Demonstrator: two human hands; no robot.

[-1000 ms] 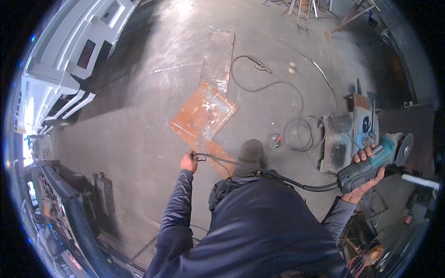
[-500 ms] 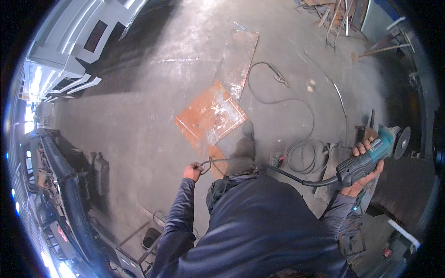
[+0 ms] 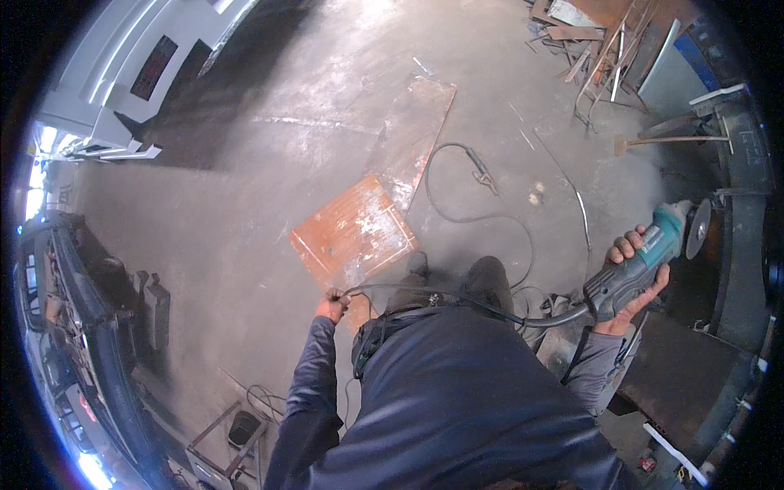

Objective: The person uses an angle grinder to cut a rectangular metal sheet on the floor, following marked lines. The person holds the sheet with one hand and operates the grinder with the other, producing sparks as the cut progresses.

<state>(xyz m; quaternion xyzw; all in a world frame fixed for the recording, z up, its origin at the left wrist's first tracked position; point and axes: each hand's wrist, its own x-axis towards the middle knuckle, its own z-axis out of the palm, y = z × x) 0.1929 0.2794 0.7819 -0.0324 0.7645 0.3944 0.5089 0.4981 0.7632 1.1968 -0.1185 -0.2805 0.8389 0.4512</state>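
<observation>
On the right, my right hand [image 3: 639, 286] is wrapped round the body of a teal and black angle grinder [image 3: 645, 260]. The grinder's grey disc [image 3: 697, 229] points away to the right, apart from everything. A black power cord [image 3: 539, 321] leaves the grinder's rear and runs leftward across my waist. At its other side my left hand [image 3: 332, 306] pinches the cord, left of my body. Beneath and ahead of that hand lies an orange-brown sheet [image 3: 355, 233] with worn pale patches, flat on the floor.
A longer worn board [image 3: 420, 122] lies beyond the orange sheet. To its right a cable with a clamp [image 3: 483, 173] curves over the floor, near a thin rod [image 3: 581, 204]. Scrap metal [image 3: 608, 57] is piled far right; a dark bench [image 3: 682, 376] stands near right.
My view and body have shifted forward, and a second shoe now shows by the cord. The grinder and the cord stay in my hands.
</observation>
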